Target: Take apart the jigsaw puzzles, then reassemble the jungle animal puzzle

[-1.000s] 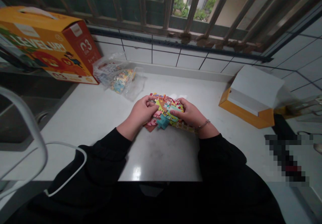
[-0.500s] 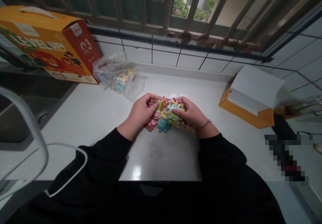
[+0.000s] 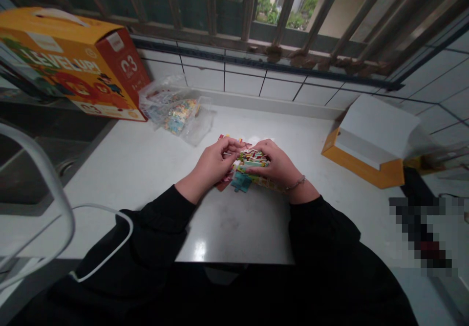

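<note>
Pinching is done by the R hand (image 3: 280,167) (bracelet (image 3: 296,184) on): a stack of puzzle pcs (image 3: 254,157) is held btwn thumb & fingers, over the counter (image 3: 234,228). L hand (image 3: 213,162) is curled at the stack's L edge; whether anything's gripped there can't be told. More pcs (image 3: 179,119) are bagged near the orange box (image 3: 58,54).

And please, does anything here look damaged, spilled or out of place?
One oddity: the dark patch at the right is broken into coarse squares, so its content is hidden. I see no spill or damage near the puzzle pieces.
</note>
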A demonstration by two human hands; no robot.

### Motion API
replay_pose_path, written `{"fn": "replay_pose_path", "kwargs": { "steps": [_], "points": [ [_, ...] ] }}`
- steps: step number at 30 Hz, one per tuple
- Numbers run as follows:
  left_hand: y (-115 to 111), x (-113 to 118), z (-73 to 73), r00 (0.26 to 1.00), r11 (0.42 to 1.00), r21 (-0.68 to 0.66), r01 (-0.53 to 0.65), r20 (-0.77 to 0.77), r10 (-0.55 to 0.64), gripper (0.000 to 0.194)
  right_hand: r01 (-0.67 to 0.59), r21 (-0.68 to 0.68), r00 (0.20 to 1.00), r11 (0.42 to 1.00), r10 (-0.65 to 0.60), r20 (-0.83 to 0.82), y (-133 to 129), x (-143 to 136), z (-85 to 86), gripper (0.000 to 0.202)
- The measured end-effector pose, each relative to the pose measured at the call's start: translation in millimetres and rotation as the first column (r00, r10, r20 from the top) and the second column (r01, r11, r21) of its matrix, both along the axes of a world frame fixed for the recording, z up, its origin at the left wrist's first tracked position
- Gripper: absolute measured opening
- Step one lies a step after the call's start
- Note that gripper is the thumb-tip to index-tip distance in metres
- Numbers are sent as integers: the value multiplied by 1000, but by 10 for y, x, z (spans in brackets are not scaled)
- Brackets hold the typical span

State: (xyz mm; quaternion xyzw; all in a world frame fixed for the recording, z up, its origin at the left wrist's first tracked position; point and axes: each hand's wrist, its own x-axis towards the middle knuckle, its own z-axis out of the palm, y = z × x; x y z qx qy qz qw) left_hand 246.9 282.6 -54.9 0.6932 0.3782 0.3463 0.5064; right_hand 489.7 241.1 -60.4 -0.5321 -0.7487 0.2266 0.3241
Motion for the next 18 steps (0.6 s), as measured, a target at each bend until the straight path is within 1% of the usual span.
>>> {"fn": "replay_pose_path", "kwargs": {
  "steps": [3,5,7,8,9,11,14,16,18],
  "points": [
    [5,-3,8,999,996,83,35,-28,-32,21,11,-52,999,999,-9,40,-25,-23,29,52],
    [5,-13,37,995,989,145,14,-95,0,22,59,-91,995,994,-52,83,-47,-28,57,49],
    [6,-32,70,981,971,239,-7,-187,53,24,133,-71,986,989,-124,116,-64,-17,82,47],
    [8,-44,81,970,957,290,5,-234,66,25,175,-38,978,984,-170,118,-68,-6,90,47],
    [9,-56,85,958,940,339,40,-281,61,25,212,-1,971,977,-211,115,-69,6,93,47],
    [8,-78,67,921,896,412,168,-389,6,30,234,47,963,971,-239,125,-62,30,82,47],
    [1,-93,-7,819,814,432,388,-567,-89,52,176,21,966,984,-176,190,-43,44,41,45],
    [1,-92,-60,755,788,409,460,-647,-105,64,155,-10,966,988,-150,212,-36,39,18,46],
    [9,-88,-97,734,787,396,474,-670,-105,64,172,-23,962,985,-163,221,-36,32,6,46]
  ]
}}
